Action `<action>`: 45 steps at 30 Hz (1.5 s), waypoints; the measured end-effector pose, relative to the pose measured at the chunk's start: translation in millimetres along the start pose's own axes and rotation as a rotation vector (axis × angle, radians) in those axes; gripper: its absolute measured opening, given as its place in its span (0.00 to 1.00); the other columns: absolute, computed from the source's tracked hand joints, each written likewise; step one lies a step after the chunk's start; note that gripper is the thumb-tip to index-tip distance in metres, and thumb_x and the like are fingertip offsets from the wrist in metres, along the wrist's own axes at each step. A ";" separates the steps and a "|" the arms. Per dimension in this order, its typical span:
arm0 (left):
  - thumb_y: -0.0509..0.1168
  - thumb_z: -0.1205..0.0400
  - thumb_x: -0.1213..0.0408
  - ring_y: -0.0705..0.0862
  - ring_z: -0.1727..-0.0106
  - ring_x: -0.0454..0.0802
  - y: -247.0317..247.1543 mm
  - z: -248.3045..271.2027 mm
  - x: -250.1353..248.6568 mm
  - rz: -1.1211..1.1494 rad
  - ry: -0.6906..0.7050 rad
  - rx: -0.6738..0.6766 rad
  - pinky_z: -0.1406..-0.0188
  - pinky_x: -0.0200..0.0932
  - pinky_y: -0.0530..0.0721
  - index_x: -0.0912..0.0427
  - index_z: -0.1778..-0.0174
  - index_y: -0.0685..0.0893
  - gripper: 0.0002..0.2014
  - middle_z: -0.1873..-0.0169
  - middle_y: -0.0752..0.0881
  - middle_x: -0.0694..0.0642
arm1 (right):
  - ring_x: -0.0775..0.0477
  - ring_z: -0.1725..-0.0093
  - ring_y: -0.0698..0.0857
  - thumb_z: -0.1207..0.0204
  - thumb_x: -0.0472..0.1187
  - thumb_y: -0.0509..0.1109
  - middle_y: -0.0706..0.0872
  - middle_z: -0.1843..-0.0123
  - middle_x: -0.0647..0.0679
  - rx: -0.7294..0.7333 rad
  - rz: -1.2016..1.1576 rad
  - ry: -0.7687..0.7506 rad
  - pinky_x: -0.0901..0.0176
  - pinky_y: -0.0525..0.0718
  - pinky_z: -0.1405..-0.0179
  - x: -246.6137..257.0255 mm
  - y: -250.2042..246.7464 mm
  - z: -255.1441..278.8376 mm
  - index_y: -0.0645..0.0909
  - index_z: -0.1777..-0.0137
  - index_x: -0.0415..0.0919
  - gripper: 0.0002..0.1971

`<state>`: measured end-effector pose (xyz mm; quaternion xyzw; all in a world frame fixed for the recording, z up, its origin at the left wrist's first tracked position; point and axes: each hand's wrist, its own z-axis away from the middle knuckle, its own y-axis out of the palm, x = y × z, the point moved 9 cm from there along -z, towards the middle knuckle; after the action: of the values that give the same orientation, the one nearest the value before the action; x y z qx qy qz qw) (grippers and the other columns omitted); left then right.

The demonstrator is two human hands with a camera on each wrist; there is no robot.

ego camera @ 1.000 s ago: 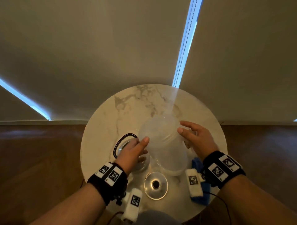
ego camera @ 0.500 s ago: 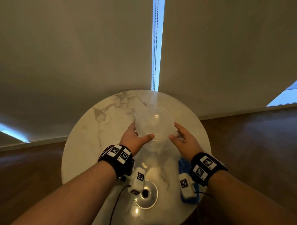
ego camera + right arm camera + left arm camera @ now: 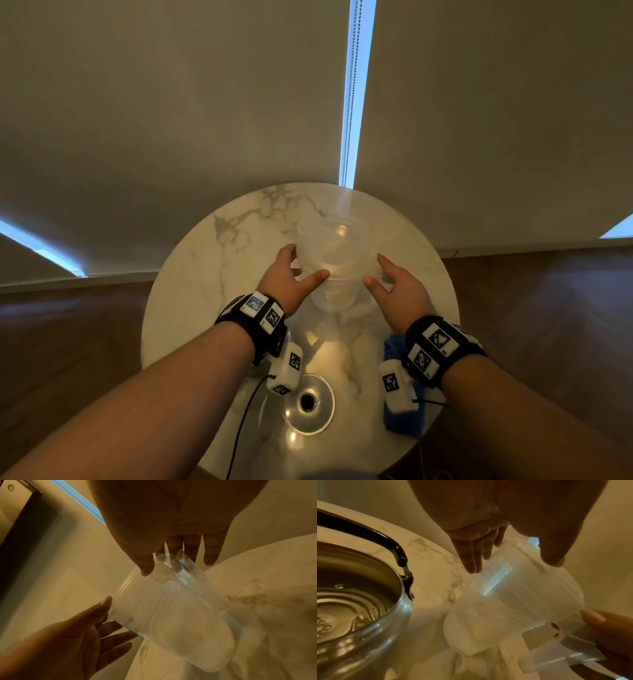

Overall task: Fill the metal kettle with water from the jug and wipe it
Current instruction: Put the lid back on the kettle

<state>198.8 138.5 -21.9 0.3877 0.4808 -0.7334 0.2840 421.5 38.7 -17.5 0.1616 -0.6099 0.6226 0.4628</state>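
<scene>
2 hands bracket the clear plastic jug, which stands on the round marble table toward 12 o'clock of its middle; your left hand sits at the jug's 9 o'clock, your right hand at its 3 o'clock. Both are spread, fingers straight and only laid against the wall, thumbs near the rim, so neither has closed on anything; the right wrist view puts your right thumb by the jug's handle. The metal kettle stands at the jug's 7 o'clock, hidden under your left wrist in the head view, already holding water, with its lid lying off at the table's 6 o'clock and the blue cloth at 5 o'clock. Judge the jug as light, thin-walled and likely to flex or slip where wet: take it by the handle, not the wall. Expect the kettle to feel heavy and slick, so steady it by its black handle while you wipe.
</scene>
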 end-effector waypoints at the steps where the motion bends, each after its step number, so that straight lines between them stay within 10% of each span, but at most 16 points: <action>1: 0.79 0.27 0.41 0.84 0.32 0.47 -1.2 3.4 0.3 -0.016 0.011 -0.002 0.32 0.57 0.85 0.46 0.18 0.67 0.43 0.22 0.77 0.44 | 0.45 0.25 0.78 0.17 0.53 0.70 0.78 0.22 0.44 -0.028 0.038 -0.027 0.54 0.72 0.28 2.7 -2.7 1.1 0.68 0.15 0.50 0.32; 7: 0.76 0.20 0.54 0.84 0.37 0.37 -9.1 56.7 28.1 -0.093 0.039 0.054 0.38 0.38 0.85 0.44 0.25 0.78 0.27 0.35 0.83 0.37 | 0.50 0.36 0.77 0.22 0.42 0.74 0.82 0.37 0.49 -0.243 0.155 -0.447 0.59 0.73 0.38 48.3 -4.5 49.6 0.83 0.32 0.46 0.18; 12: 0.73 0.18 0.53 0.86 0.44 0.32 -12.7 119.4 81.9 -0.252 0.001 0.151 0.39 0.37 0.85 0.44 0.35 0.86 0.16 0.45 0.89 0.38 | 0.56 0.52 0.80 0.21 0.52 0.69 0.81 0.52 0.60 0.456 0.403 -0.442 0.59 0.77 0.52 14.6 134.1 88.8 0.84 0.40 0.58 0.11; 17: 0.67 0.22 0.46 0.84 0.47 0.30 -12.6 175.5 138.9 -0.361 -0.053 0.231 0.44 0.40 0.86 0.36 0.44 0.86 0.11 0.52 0.88 0.34 | 0.44 0.45 0.84 0.24 0.48 0.70 0.80 0.41 0.52 0.687 0.637 -0.325 0.52 0.83 0.50 -33.7 208.4 113.7 0.83 0.37 0.55 0.15; 24: 0.70 0.20 0.49 0.76 0.42 0.22 -38.6 200.4 176.9 -0.389 -0.023 0.197 0.41 0.30 0.77 0.32 0.42 0.83 0.12 0.44 0.84 0.32 | 0.48 0.50 0.84 0.24 0.49 0.68 0.80 0.46 0.55 0.625 0.569 -0.298 0.54 0.85 0.49 -21.2 205.0 115.9 0.83 0.44 0.53 0.10; 35: 0.77 0.31 0.43 0.70 0.27 0.40 -100.7 126.1 129.3 -0.416 0.226 -0.094 0.28 0.34 0.68 0.45 0.26 0.76 0.36 0.31 0.77 0.40 | 0.55 0.51 0.83 0.27 0.48 0.74 0.83 0.48 0.58 0.249 0.328 -0.356 0.58 0.83 0.50 104.1 187.9 67.2 0.85 0.44 0.55 0.11; 45: 0.68 0.23 0.41 0.60 0.14 0.55 -81.1 72.9 142.5 -0.770 0.256 0.175 0.14 0.63 0.55 0.49 0.20 0.73 0.35 0.20 0.73 0.46 | 0.43 0.42 0.83 0.23 0.45 0.73 0.84 0.36 0.52 0.168 0.572 -0.317 0.52 0.85 0.50 106.6 234.3 50.7 0.88 0.42 0.53 0.11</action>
<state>36.6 95.4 -85.2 0.2902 0.5579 -0.7701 -0.1073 166.5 73.4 -68.5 0.1165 -0.6415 0.7425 0.1536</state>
